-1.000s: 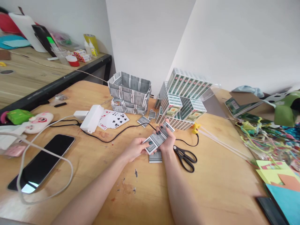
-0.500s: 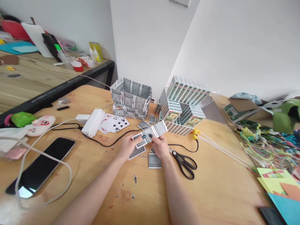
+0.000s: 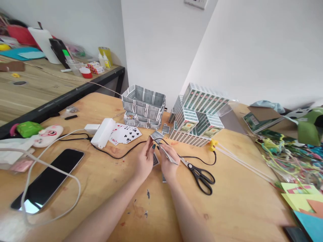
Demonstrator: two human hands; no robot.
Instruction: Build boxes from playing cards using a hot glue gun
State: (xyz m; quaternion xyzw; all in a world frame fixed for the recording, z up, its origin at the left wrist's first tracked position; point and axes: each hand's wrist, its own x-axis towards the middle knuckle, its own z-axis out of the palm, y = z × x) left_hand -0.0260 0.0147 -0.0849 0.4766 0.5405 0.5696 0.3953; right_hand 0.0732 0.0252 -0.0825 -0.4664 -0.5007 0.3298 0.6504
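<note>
Forearms (image 3: 113, 205) converging left of black-handled scissors (image 3: 202, 176), left hand (image 3: 145, 159) and right hand (image 3: 169, 163) close together, thumbs nearly meeting, fingers gripping tilted playing cards (image 3: 168, 156)

Soft, bright light leaves white glare on the phone (image 3: 50, 179); edges look stretched.

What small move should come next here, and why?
Probably turn the card strip flatter: the right hand holds it tilted, nearly edge-on to the camera, and the left hand is close enough to help, though whether it touches is unclear.
</note>
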